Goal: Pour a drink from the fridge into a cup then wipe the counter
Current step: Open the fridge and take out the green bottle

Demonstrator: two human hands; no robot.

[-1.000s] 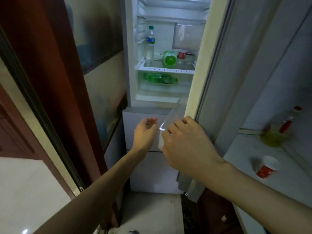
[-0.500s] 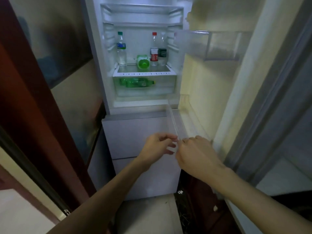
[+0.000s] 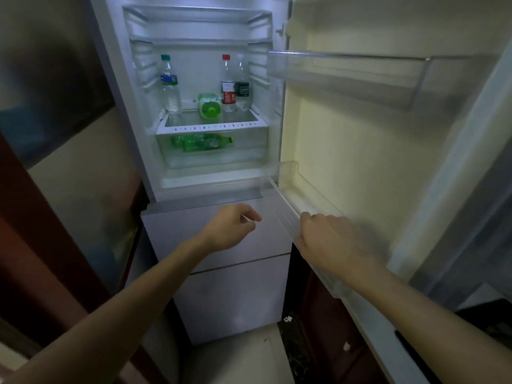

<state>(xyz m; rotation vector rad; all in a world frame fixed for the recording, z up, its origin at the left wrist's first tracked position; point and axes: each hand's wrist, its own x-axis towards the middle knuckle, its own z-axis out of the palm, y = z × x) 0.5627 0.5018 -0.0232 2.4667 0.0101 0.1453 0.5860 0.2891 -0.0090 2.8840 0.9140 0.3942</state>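
Open fridge (image 3: pixel 199 67), lit inside. On its shelf (image 3: pixel 212 128) stand a teal-capped water bottle (image 3: pixel 170 87) at the left and a red-capped bottle (image 3: pixel 227 84) at the right. A green bottle (image 3: pixel 209 106) lies between them, cap toward the viewer. The left hand (image 3: pixel 231 227), loosely curled and empty, hovers below the shelf and is nearer the drinks, which lie up and ahead of it. The right hand (image 3: pixel 329 239), below and right of the shelf, grips the lower door bin (image 3: pixel 280 190) by its rim.
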